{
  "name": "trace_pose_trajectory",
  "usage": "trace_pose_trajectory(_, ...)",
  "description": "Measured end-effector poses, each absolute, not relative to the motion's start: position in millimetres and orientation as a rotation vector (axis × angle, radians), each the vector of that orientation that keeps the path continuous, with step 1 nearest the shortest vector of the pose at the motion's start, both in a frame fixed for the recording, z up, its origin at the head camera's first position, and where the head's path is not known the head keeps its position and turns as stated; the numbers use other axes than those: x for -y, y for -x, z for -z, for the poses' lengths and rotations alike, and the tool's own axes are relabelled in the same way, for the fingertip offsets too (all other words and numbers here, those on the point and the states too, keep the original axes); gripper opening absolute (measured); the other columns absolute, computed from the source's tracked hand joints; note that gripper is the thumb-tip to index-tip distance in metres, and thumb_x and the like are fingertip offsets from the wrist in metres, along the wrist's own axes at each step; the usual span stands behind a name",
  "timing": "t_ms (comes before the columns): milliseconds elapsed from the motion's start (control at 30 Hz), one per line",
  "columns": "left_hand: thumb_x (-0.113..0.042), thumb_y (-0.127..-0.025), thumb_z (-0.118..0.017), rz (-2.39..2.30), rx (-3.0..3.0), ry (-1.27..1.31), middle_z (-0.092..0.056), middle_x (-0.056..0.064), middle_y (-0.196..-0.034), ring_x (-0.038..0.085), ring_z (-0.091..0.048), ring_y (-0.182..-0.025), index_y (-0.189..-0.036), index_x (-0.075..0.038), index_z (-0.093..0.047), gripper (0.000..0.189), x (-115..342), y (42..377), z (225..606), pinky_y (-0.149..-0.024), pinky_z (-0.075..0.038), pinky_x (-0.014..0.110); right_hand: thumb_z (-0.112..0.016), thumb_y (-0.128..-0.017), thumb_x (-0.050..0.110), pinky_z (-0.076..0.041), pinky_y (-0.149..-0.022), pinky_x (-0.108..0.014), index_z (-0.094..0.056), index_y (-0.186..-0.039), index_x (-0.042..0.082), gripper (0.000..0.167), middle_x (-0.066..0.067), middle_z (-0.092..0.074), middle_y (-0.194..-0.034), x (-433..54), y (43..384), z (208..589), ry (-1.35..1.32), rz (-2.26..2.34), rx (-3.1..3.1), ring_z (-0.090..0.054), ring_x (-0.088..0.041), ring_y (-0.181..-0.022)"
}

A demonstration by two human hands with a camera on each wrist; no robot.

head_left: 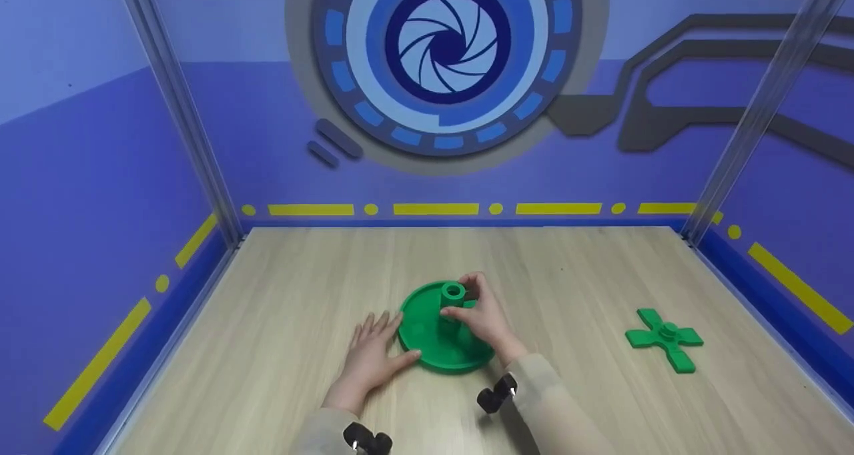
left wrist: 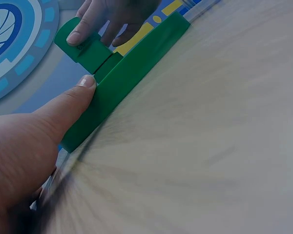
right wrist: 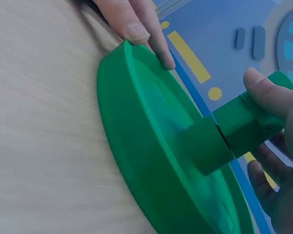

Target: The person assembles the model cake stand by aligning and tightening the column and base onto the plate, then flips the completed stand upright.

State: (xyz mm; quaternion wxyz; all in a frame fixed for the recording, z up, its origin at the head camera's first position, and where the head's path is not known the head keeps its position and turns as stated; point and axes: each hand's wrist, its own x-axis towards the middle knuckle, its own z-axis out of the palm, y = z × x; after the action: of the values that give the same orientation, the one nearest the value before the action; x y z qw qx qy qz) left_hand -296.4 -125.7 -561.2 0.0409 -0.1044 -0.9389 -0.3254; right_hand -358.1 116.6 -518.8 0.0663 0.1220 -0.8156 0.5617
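Observation:
A round green dish with a raised rim [head_left: 421, 331] lies on the wooden table. From its middle rises a short thick green post [right wrist: 202, 144]. On top of this post stands a hollow green cylinder [head_left: 452, 297], with a thin dark seam between the two in the right wrist view. My right hand [head_left: 486, 316] pinches the cylinder between thumb and fingers. At the dish's left edge, my left hand [head_left: 373, 355] lies spread, its thumb [left wrist: 73, 105] and fingers straight against the rim.
A flat green cross-shaped piece [head_left: 679, 358] with a round stub in its centre lies on the table [head_left: 580, 275] to the right. Blue printed walls [head_left: 220, 128] enclose the table at the back and both sides, with metal posts at the rear corners.

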Motion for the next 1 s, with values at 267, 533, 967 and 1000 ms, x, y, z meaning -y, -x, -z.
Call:
trace_pose_trajectory(267,-0.062,-0.089,-0.071,0.997,2.872,0.324,-0.037,0.023,-0.164,0.049,-0.019,-0.157,-0.158,-0.015,-0.043,0.089,126,297,561,-0.13,-0.008,0.065,-0.082,-0.089,0.013,-0.045,-0.114,-0.062,-0.048,-0.149,0.005,0.07,-0.022,-0.059,-0.143,-128,360,520,-0.538,-1.809,2.465,-0.058,-0.042,-0.13)
trace_pose_trajectory(533,-0.06,-0.089,-0.072,1.022,2.868,0.319,-0.037,0.022,-0.164,0.048,-0.019,-0.157,-0.158,-0.014,-0.043,0.088,125,295,560,-0.13,-0.009,0.065,-0.064,-0.095,-0.004,-0.038,-0.121,-0.061,-0.045,-0.152,-0.001,0.06,-0.026,-0.05,-0.153,-135,361,514,-0.773,-1.944,2.453,-0.049,-0.045,-0.141)
trace_pose_trajectory(967,-0.061,-0.088,-0.072,1.018,2.876,0.318,-0.036,0.022,-0.165,0.048,-0.018,-0.158,-0.158,-0.014,-0.043,0.089,125,296,560,-0.13,-0.008,0.065,-0.077,-0.088,-0.001,-0.042,-0.117,-0.06,-0.059,-0.134,0.003,0.049,-0.019,-0.065,-0.135,-129,360,513,-0.585,-1.824,2.463,-0.059,-0.039,-0.13)
trace_pose_trajectory(1000,-0.062,-0.088,-0.072,1.014,2.875,0.319,-0.036,0.022,-0.165,0.048,-0.019,-0.157,-0.158,-0.014,-0.043,0.09,126,296,560,-0.13,-0.009,0.065,-0.078,-0.087,0.0,-0.043,-0.116,-0.059,-0.059,-0.132,0.004,0.049,-0.018,-0.066,-0.133,-128,360,514,-0.571,-1.807,2.46,-0.06,-0.038,-0.128)
